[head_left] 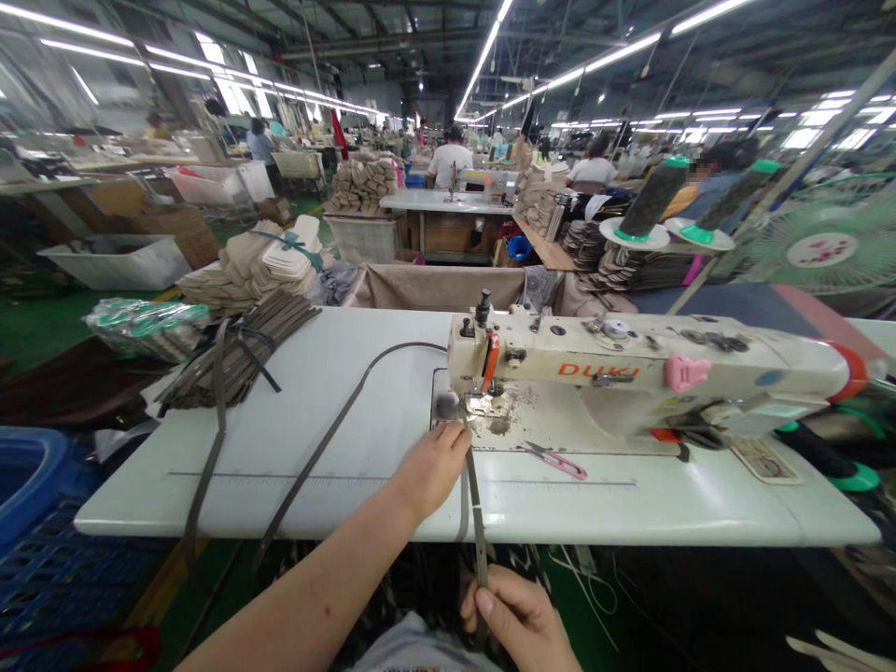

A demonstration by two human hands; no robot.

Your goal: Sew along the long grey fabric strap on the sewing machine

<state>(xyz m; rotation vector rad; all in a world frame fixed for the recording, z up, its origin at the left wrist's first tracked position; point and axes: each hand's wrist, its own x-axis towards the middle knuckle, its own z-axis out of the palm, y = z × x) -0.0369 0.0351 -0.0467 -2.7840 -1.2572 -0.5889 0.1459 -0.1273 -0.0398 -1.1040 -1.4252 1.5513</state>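
Pinching a strip (480, 539), right hand (516, 611) has left hand (435, 469) (grip unclear), snips (564, 464) and sewing machine (665, 364) beyond.

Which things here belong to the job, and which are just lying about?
In the job:
dark strip, right hand pinching it, left hand against it
sewing machine
probably snips, bundle of similar strips

Apparently just around:
blue basket
fan
plastic-wrapped pack

Bright tube lights (484, 56) over my white table (378, 420).
Windows (228, 89) at far left glare white; the table shines near right. My left hand (435, 462) looks fairly clear; the fan (822, 250) at right is stretched and blurred.
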